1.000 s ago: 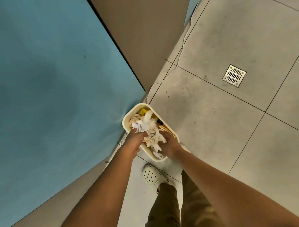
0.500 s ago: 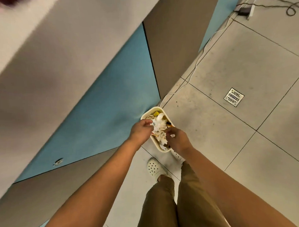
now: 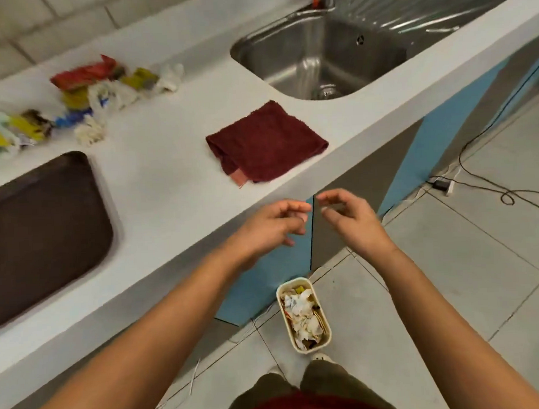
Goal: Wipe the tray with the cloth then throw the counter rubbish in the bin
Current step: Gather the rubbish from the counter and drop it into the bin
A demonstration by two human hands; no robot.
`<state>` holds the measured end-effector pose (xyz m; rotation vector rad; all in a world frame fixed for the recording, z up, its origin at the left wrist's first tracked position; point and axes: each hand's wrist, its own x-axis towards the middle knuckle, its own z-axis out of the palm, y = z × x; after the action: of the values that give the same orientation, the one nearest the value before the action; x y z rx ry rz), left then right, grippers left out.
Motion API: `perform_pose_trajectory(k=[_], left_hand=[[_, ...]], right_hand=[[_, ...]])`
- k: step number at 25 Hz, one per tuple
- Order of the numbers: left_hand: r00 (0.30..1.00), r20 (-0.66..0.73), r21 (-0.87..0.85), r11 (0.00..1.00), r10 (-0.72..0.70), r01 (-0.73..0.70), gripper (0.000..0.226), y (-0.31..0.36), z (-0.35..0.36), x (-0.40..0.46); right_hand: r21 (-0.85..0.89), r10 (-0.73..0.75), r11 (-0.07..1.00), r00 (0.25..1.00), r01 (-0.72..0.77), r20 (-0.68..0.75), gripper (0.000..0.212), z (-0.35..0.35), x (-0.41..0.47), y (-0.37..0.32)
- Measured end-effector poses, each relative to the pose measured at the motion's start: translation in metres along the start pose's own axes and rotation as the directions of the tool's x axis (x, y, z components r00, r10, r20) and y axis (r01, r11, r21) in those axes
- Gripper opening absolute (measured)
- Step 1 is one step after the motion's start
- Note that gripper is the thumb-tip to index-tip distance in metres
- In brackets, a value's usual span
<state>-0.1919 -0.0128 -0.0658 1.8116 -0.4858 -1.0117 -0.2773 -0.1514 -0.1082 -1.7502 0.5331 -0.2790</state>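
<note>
Hands, two, hover at the counter point(image 3: 175, 190) edge, left hand point(image 3: 270, 226) and right hand point(image 3: 350, 219) loosely curled, holding nothing. One cloth point(image 3: 267, 142) lies folded on the counter, one tray point(image 3: 38, 233) left of it, one rubbish point(image 3: 81, 98) heap behind. One bin point(image 3: 304, 317) stands on the floor below the counter, filled with paper.

on the counter point(image 3: 168, 177) the tray point(image 3: 41, 233) lies at the left, the rubbish point(image 3: 81, 98) behind it near the wall, the cloth point(image 3: 265, 142) to the right near the front edge, the sink point(image 3: 323, 56) behind the cloth. the bin point(image 3: 304, 318) stands on the floor point(image 3: 450, 273) below the counter, beneath both hands.
</note>
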Motion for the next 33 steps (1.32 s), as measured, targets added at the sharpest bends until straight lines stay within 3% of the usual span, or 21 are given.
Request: perform_pose_trajectory(k=[4,7,12,17,23,25,27,29,33], left_hand=[[0.984,-0.151,-0.048,0.993,0.096,-0.105,0.022,0.053,-0.035,-0.025],[0.935,-0.331,-0.115,0.977,0.131,-0.178,0.016,0.074,-0.071,-0.034],[0.816,-0.575,-0.222,0.950,0.053,-0.218,0.015,0.071,-0.129,-0.035],[0.732,-0.681,-0.235,0.955,-0.028,-0.182,0.016,0.042,-0.199,-0.030],[0.657,-0.747,-0.232,0.965,-0.096,-0.122,0.020,0.014,-0.296,-0.013],[0.604,-0.795,-0.117,0.990,-0.050,-0.072,0.023,0.009,-0.328,-0.001],[0.571,-0.816,0.167,0.982,0.086,0.091,0.028,-0.001,-0.353,0.014],[0.619,-0.766,0.366,0.908,0.171,0.202,0.035,-0.011,-0.377,0.031],[0.722,-0.683,0.413,0.876,0.116,0.250,0.047,-0.024,-0.409,0.066]], right_hand=[[-0.039,-0.171,0.983,0.976,0.177,0.135,0.030,0.001,0.032,-0.071],[-0.050,-0.233,0.967,0.945,0.251,0.231,0.026,0.013,0.060,-0.105],[-0.049,-0.239,0.961,0.909,0.271,0.341,0.025,0.047,0.098,-0.128],[-0.087,-0.189,0.967,0.903,0.240,0.384,0.018,0.102,0.132,-0.135],[-0.267,-0.167,0.925,0.920,0.271,0.355,0.014,0.153,0.192,-0.155],[-0.315,-0.153,0.914,0.935,0.257,0.319,0.019,0.166,0.212,-0.161],[-0.413,-0.115,0.881,0.950,0.232,0.289,0.034,0.176,0.230,-0.162],[-0.484,-0.079,0.852,0.962,0.201,0.262,0.044,0.188,0.248,-0.161],[-0.567,-0.057,0.804,0.972,0.181,0.229,0.048,0.203,0.280,-0.160]])
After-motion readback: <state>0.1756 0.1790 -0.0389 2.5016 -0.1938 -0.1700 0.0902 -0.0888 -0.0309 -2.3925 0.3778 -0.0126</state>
